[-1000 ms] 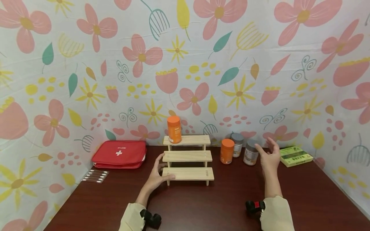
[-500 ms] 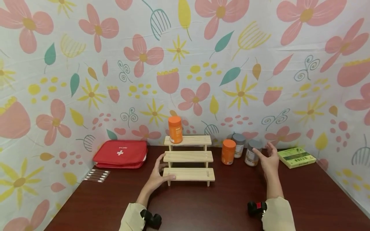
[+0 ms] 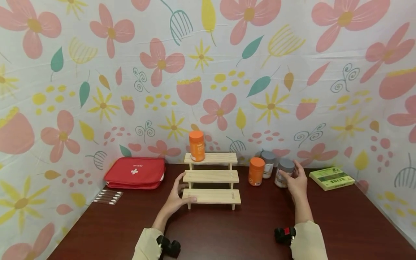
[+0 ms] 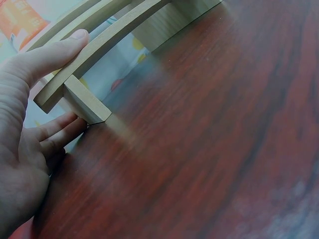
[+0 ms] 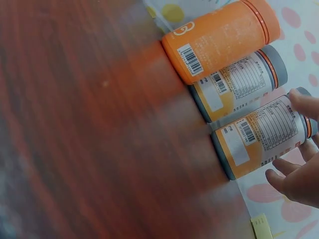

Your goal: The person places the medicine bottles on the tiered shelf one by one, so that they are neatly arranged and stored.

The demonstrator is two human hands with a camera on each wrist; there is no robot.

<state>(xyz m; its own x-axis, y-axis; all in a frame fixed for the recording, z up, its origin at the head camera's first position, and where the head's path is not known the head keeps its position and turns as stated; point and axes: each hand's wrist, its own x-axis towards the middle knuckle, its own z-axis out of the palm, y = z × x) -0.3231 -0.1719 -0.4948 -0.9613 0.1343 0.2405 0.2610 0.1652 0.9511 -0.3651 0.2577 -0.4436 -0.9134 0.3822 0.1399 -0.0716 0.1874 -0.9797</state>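
Observation:
My left hand (image 3: pixel 177 196) holds the left end of a three-step wooden display stand (image 3: pixel 211 176). Its thumb lies on the lowest step, and some fingers reach beside the leg in the left wrist view. An orange bottle (image 3: pixel 196 146) stands upright on the top step, at its left end. On the right, my right hand (image 3: pixel 298 182) is around a grey-capped supplement bottle (image 3: pixel 281 178) that stands on the table. The thumb is at its cap and the fingers are along its far side. Beside it stand another grey-capped bottle (image 5: pixel 239 82) and an orange bottle (image 5: pixel 222 42).
A red first-aid pouch (image 3: pixel 134 173) lies at the back left, with a clear pack of cotton swabs (image 3: pixel 108 197) in front of it. A yellow-green box (image 3: pixel 331 178) lies to the right of the bottles. Flower-patterned cloth (image 3: pixel 221 72) rises behind the dark table (image 3: pixel 247 231).
My right hand has moved left onto the nearer grey-capped bottle, its thumb and fingers closing in around it. The left hand has kept its place on the stand.

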